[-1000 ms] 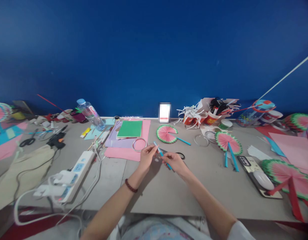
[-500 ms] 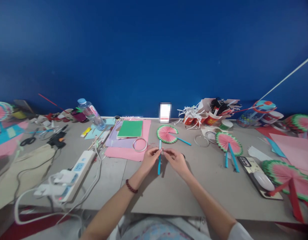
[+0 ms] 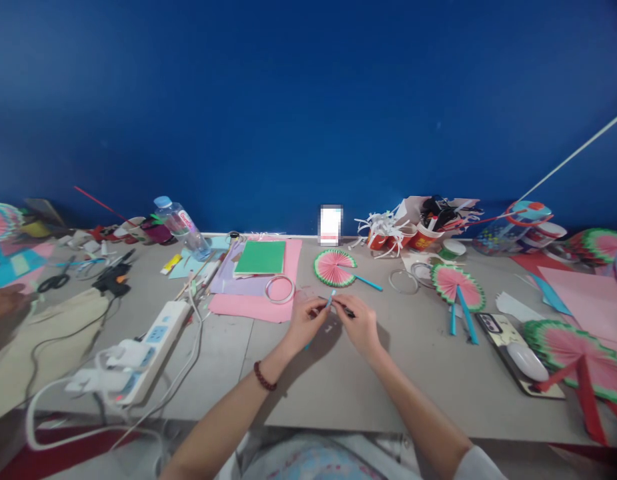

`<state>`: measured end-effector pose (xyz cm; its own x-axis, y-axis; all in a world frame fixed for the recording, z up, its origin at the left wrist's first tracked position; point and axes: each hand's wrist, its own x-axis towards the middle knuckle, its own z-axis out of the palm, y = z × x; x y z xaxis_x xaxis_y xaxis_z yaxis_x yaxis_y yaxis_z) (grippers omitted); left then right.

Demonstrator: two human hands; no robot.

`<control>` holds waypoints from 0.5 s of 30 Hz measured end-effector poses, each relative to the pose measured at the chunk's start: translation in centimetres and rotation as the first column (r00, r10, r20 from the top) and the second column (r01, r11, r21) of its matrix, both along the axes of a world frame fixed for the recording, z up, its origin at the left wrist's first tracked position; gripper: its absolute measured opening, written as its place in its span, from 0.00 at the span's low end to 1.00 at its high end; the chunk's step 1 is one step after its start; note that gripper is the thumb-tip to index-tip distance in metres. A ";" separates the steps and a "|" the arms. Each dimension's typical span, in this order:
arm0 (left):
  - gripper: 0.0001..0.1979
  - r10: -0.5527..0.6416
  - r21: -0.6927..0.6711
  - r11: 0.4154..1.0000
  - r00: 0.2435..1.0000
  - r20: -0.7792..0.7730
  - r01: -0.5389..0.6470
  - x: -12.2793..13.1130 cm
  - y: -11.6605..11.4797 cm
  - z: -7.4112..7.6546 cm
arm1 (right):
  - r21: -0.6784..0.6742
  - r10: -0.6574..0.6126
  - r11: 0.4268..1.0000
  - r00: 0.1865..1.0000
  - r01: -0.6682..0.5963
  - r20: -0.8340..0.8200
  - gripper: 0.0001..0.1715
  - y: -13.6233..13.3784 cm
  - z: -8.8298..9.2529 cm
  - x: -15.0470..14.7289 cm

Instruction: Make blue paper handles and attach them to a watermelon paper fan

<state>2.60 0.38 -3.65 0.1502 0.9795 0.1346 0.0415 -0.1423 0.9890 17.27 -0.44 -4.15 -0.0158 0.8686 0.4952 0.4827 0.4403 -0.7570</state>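
A narrow blue paper strip (image 3: 331,299) is tilted between my hands, with its upper end pale. My left hand (image 3: 307,321) is closed on it in a pinch, and the strip's lower end peeks out below that palm. My right hand (image 3: 358,323) is pinched at the strip's upper part, its fingertips nearly meeting the left ones. A small dark object (image 3: 349,311) shows by the right fingers; its kind is unclear. Just beyond the hands lies a round pleated watermelon paper fan (image 3: 333,268) with one blue handle strip (image 3: 369,283).
Left of my hands are pink paper (image 3: 233,305), a green pad (image 3: 261,257), a tape ring (image 3: 280,289) and a power strip (image 3: 161,343). At right lie another fan (image 3: 458,287), a phone (image 3: 493,343) and a mouse (image 3: 527,361). Another person's hand (image 3: 5,303) is at far left.
The blue paper strip has gone from nearly upright to tilted, top towards the right. My right hand has shifted slightly right. Another person's hand has come in at the far left.
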 end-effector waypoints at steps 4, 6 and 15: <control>0.09 -0.023 0.106 0.994 0.994 -0.108 0.035 -0.1 -0.4 0.4 | -0.036 -0.010 0.999 1.000 0.010 0.008 0.12 -0.1 0.0 0.0; 0.10 -0.016 0.148 0.988 0.988 -0.155 0.040 -0.2 -0.5 0.6 | -0.041 -0.007 0.999 1.000 0.008 0.013 0.12 -0.1 0.0 0.0; 0.11 -0.007 0.224 0.972 0.966 -0.257 0.066 -0.2 -0.9 0.7 | 0.031 0.047 0.998 0.986 -0.053 0.159 0.13 -0.1 -0.2 0.0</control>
<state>2.35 -0.53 -2.97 0.2435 0.9198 0.3078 0.2765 -0.3700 0.8869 17.31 -0.52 -4.31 -0.1397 0.8470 0.5129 0.5720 0.4919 -0.6564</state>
